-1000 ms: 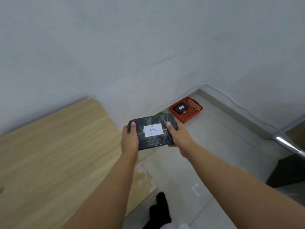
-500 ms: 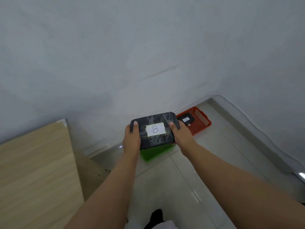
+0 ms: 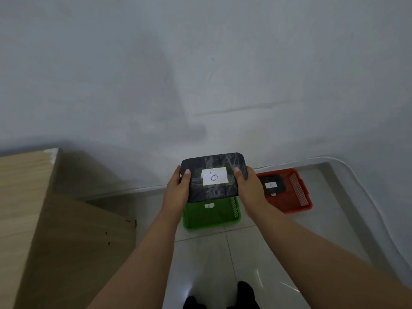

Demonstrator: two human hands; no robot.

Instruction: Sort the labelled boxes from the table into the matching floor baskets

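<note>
A dark patterned box (image 3: 214, 190) with a white label reading B is held flat in the air by both hands. My left hand (image 3: 177, 190) grips its left end and my right hand (image 3: 249, 190) grips its right end. Directly below it on the floor sits a green basket (image 3: 211, 217) with a small white label inside; the box hides its far part. To the right stands a red basket (image 3: 292, 197) that holds another dark labelled box (image 3: 273, 185).
The wooden table (image 3: 20, 197) and its side panel fill the left. A grey wall rises right behind the baskets, with a thin cable along its foot. Pale floor tiles lie between my feet and the baskets.
The view has swung right, away from the table, towards the floor baskets. The box, held in both hands, now hangs over the green basket, which was hidden before.
</note>
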